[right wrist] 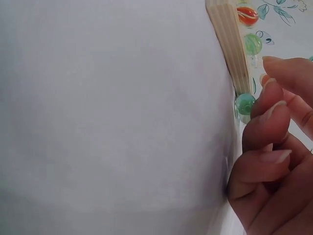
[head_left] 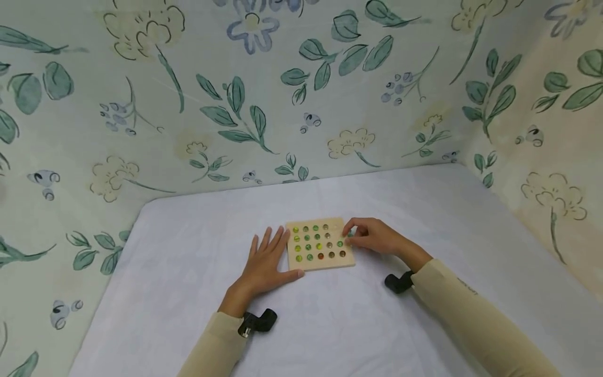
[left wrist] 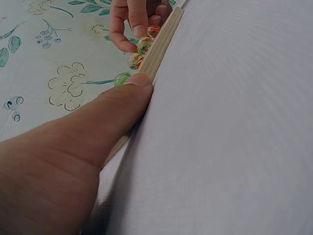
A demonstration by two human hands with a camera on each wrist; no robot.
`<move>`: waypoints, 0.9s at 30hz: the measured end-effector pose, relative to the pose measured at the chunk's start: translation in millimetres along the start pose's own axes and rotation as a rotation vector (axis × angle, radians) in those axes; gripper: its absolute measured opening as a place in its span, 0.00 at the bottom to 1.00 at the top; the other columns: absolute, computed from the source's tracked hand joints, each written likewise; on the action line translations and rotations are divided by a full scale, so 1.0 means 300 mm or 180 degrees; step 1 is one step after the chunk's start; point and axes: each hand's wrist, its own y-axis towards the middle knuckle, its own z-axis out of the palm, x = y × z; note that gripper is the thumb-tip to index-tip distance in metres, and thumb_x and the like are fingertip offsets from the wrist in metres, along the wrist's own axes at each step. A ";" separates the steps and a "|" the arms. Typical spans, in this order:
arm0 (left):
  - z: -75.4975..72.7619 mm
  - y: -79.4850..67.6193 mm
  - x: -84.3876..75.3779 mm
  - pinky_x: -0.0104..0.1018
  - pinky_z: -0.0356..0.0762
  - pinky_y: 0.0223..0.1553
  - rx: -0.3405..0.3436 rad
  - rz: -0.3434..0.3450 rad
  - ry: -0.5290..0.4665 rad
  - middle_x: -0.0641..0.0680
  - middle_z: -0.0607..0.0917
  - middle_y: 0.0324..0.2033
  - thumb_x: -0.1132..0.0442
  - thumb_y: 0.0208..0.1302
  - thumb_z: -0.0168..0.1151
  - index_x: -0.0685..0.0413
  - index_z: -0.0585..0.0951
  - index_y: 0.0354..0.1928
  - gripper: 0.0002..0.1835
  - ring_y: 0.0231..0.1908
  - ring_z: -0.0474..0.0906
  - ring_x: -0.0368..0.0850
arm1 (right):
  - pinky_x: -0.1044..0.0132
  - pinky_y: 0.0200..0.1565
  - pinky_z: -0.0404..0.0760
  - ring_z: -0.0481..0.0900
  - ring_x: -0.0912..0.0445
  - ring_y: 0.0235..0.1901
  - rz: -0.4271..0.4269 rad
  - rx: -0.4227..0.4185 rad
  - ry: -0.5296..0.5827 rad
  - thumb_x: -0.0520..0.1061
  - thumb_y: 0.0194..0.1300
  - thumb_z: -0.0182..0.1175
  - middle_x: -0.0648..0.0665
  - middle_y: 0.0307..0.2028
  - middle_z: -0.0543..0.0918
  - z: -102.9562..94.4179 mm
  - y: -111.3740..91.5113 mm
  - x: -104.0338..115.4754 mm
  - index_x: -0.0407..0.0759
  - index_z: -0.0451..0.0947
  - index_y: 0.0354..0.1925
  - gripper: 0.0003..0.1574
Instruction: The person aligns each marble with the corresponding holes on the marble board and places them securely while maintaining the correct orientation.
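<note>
A wooden board [head_left: 314, 266] with rows of coloured glass marbles lies on the white cloth. My left hand [head_left: 265, 267] is spread out, fingers straight along the board's left edge. Its thumb [left wrist: 139, 81] presses the near edge beside a green marble [left wrist: 122, 79]. At the board's right edge, my right hand [head_left: 379, 238] pinches a teal marble [head_left: 349, 235] between thumb and index finger. From the right wrist, the teal marble [right wrist: 245, 104] shows against the fingertips by the board's corner, while the other fingers [right wrist: 266, 125] curl in.
An orange-red marble [right wrist: 248, 16] and a light green marble [right wrist: 253, 44] stand along the board's near side. White cloth [head_left: 207, 235] covers the table around it. Flower-patterned fabric [head_left: 264, 104] hangs behind and to both sides. Black cameras [head_left: 399, 283] sit at the wrists.
</note>
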 end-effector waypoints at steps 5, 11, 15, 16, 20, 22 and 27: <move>0.009 -0.003 0.004 0.56 0.26 0.70 -0.0040 0.0005 0.0023 0.51 0.47 0.75 0.23 0.50 0.56 0.47 0.48 0.77 0.59 0.75 0.33 0.53 | 0.69 0.22 0.67 0.69 0.56 0.19 0.0006 -0.0040 0.0042 0.46 0.63 0.65 0.48 0.19 0.74 -0.006 0.001 0.000 0.48 0.79 0.46 0.12; 0.006 -0.006 -0.003 0.56 0.26 0.70 -0.0043 0.0007 0.0018 0.51 0.48 0.75 0.24 0.51 0.57 0.48 0.49 0.77 0.59 0.75 0.33 0.53 | 0.67 0.22 0.68 0.69 0.55 0.20 0.0081 -0.0050 0.0024 0.46 0.63 0.65 0.48 0.19 0.73 -0.013 -0.009 -0.002 0.48 0.79 0.46 0.12; 0.004 -0.007 -0.007 0.57 0.26 0.70 -0.0054 0.0013 0.0031 0.51 0.48 0.75 0.25 0.51 0.57 0.48 0.49 0.77 0.59 0.75 0.33 0.54 | 0.68 0.22 0.68 0.69 0.55 0.20 0.0066 -0.0069 0.0023 0.45 0.63 0.65 0.48 0.19 0.73 -0.014 -0.014 -0.007 0.47 0.79 0.46 0.12; 0.002 -0.007 -0.008 0.56 0.26 0.70 -0.0051 0.0007 0.0039 0.51 0.48 0.75 0.25 0.51 0.57 0.48 0.49 0.77 0.59 0.75 0.33 0.54 | 0.68 0.21 0.67 0.69 0.55 0.20 0.0055 -0.0073 0.0022 0.45 0.63 0.65 0.48 0.19 0.73 -0.015 -0.014 -0.010 0.47 0.79 0.46 0.12; 0.007 -0.004 -0.002 0.56 0.27 0.70 -0.0061 0.0009 0.0096 0.51 0.48 0.75 0.24 0.51 0.56 0.48 0.48 0.77 0.59 0.75 0.33 0.54 | 0.68 0.21 0.67 0.68 0.55 0.20 0.0033 -0.0094 0.0008 0.45 0.63 0.65 0.48 0.20 0.74 -0.015 -0.013 -0.021 0.47 0.79 0.46 0.12; 0.012 -0.002 0.001 0.56 0.26 0.70 -0.0045 0.0004 0.0093 0.51 0.47 0.76 0.23 0.51 0.56 0.47 0.47 0.77 0.59 0.75 0.33 0.53 | 0.68 0.22 0.67 0.68 0.56 0.20 0.0047 -0.0105 -0.0006 0.46 0.63 0.65 0.48 0.20 0.74 -0.016 -0.013 -0.028 0.48 0.79 0.45 0.12; 0.019 0.004 0.007 0.53 0.23 0.70 0.0021 -0.0026 0.0087 0.48 0.44 0.76 0.21 0.50 0.53 0.45 0.45 0.77 0.60 0.75 0.30 0.51 | 0.68 0.22 0.68 0.69 0.55 0.20 0.0108 -0.0132 0.0036 0.47 0.63 0.65 0.48 0.20 0.74 -0.017 -0.015 -0.045 0.49 0.79 0.45 0.11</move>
